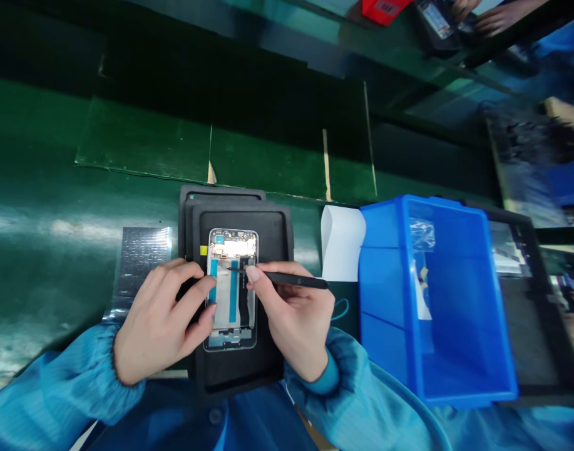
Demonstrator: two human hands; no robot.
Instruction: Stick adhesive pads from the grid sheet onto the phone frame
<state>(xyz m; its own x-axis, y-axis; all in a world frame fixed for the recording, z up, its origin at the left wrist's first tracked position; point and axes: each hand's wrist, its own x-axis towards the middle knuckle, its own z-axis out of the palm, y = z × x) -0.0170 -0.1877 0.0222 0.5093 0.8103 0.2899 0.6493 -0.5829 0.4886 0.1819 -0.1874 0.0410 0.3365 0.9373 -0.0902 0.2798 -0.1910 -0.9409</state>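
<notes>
An opened smartphone [225, 288], its circuit board and blue adhesive strips exposed, lies upright on a black foam tray [272, 228]. My left hand [162, 313] is beside it with fingers apart, the fingertips and thumb resting against the phone's left edge. In my right hand [298, 313] is a pair of black tweezers [293, 279], pinched between thumb and fingers. The tips of the tweezers reach over the middle of the phone, just below the board. Whether they touch it or hold anything, I cannot tell.
Right of the tray stand a folded white paper [343, 244] and a blue bin [385, 269] with plastic bags inside. A dark ribbed sheet [141, 269] lies left. Behind is a green mat [268, 163]. A co-worker's hands [496, 19] and a red box [383, 9] show far right.
</notes>
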